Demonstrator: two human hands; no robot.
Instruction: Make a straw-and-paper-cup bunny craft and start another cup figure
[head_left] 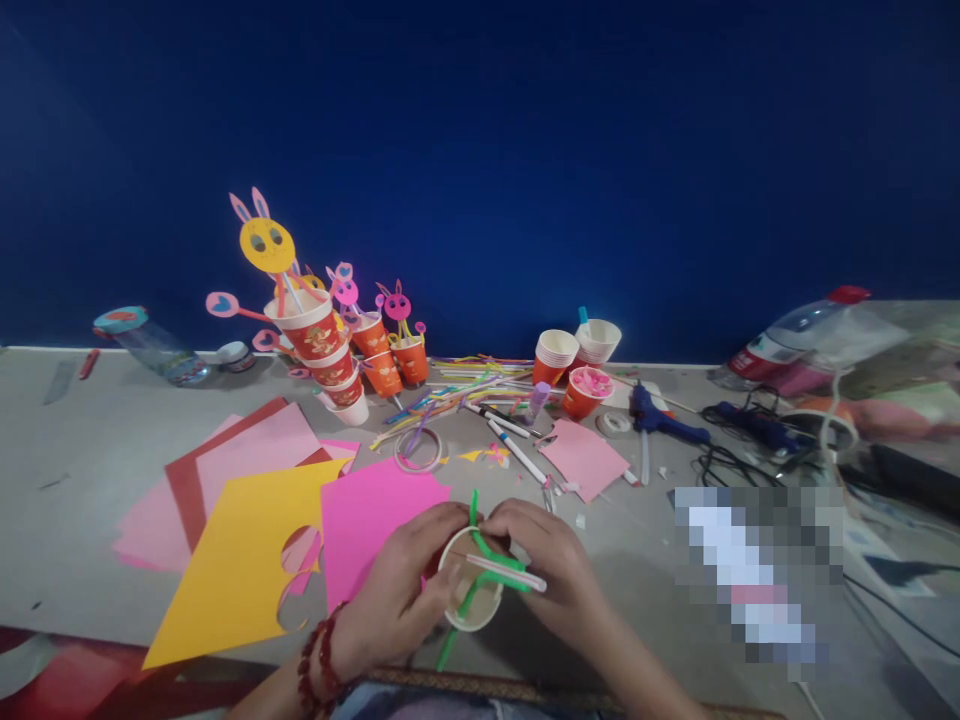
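Observation:
A paper cup (480,626) is held low over the table's near edge, its open mouth facing me. My left hand (401,575) is closed round its left side, with the thumb at the rim. My right hand (551,565) curls round the far right side, fingertips by the rim beside a green pipe cleaner (514,577). The pipe cleaner crosses the cup's mouth, one end rising past the far rim and another hanging below the near rim. A thin pale straw-like stick (517,571) pokes out of the cup to the right. My fingers partly hide the cup's outer wall.
Yellow card (232,560) and pink card (367,520) lie left. Behind stand stacked cups with a rabbit figure (268,245). A tape roll (418,450), markers (517,450), pipe cleaners (465,385) and a cup of pink pieces (589,392) are beyond. Glue gun (667,415) and cables sit right.

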